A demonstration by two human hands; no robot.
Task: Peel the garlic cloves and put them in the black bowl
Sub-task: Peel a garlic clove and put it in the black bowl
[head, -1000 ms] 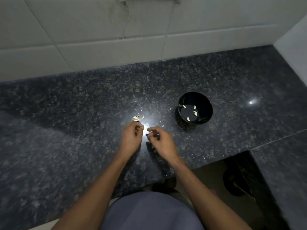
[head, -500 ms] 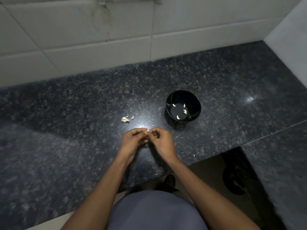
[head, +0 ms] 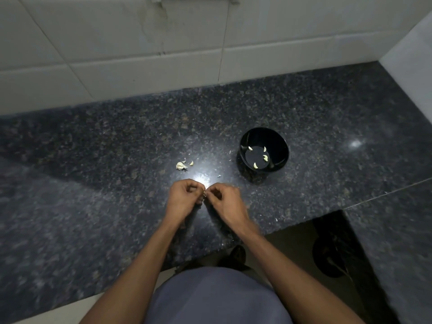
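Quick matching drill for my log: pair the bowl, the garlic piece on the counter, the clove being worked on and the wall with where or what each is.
1 black bowl
2 garlic piece
3 clove
4 tiled wall

a pinched between both hands
b behind the counter
c left of the bowl, on the counter
d holds four peeled cloves

Pairs: 1-d, 2-c, 3-a, 4-b

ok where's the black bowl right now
In the head view the black bowl stands on the dark granite counter, forward and to the right of the right hand, with peeled cloves inside.
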